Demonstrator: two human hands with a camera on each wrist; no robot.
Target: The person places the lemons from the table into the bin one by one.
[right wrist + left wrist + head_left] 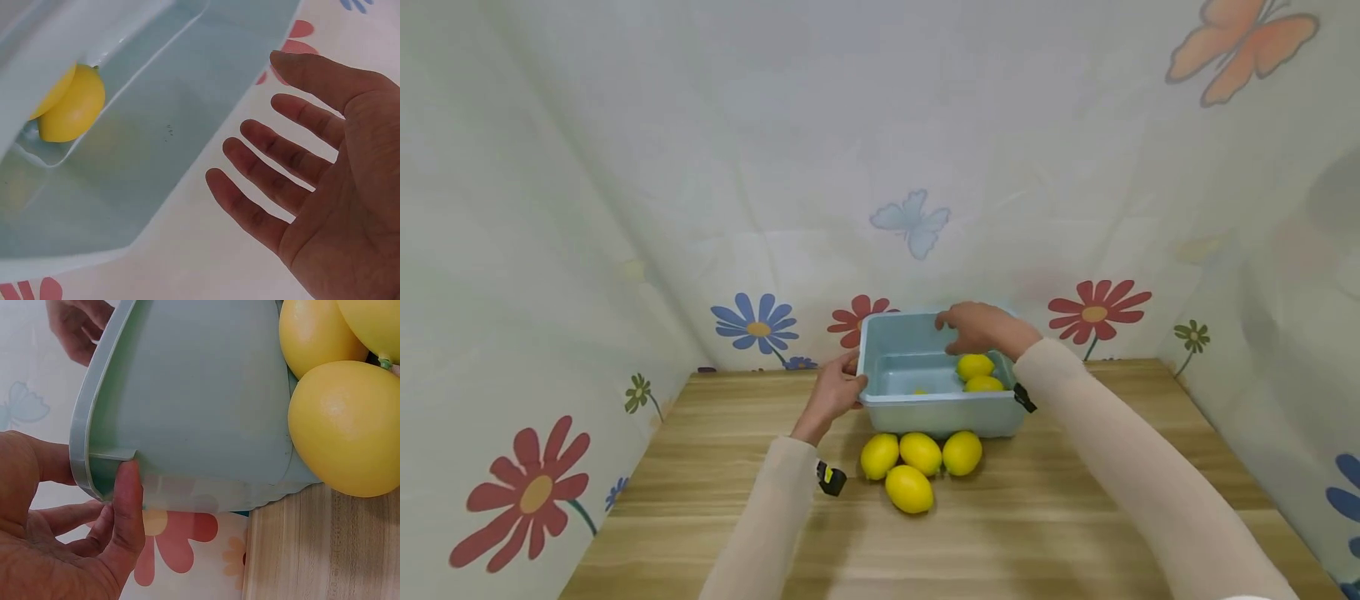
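Note:
A light blue plastic bin (pixel 940 417) stands near the back of the table. My left hand (pixel 835 388) grips its left rim, thumb and fingers on either side of the edge, as the left wrist view shows up close. Over the bin's back right part hovers my right hand (pixel 981 327), fingers apart and holding nothing. Two lemons (pixel 975 367) lie inside at the right, and a small yellow bit shows above the front rim. Several more lemons (pixel 909 489) sit on the table just in front of the bin. In the right wrist view my palm faces the bin, its fingers loosely spread.
The wood-grain table (pixel 737 517) ends at the back against a white curtain (pixel 790 242) printed with flowers and butterflies. More of this curtain hangs at the left and right sides. Each wrist wears a small black device (pixel 831 478).

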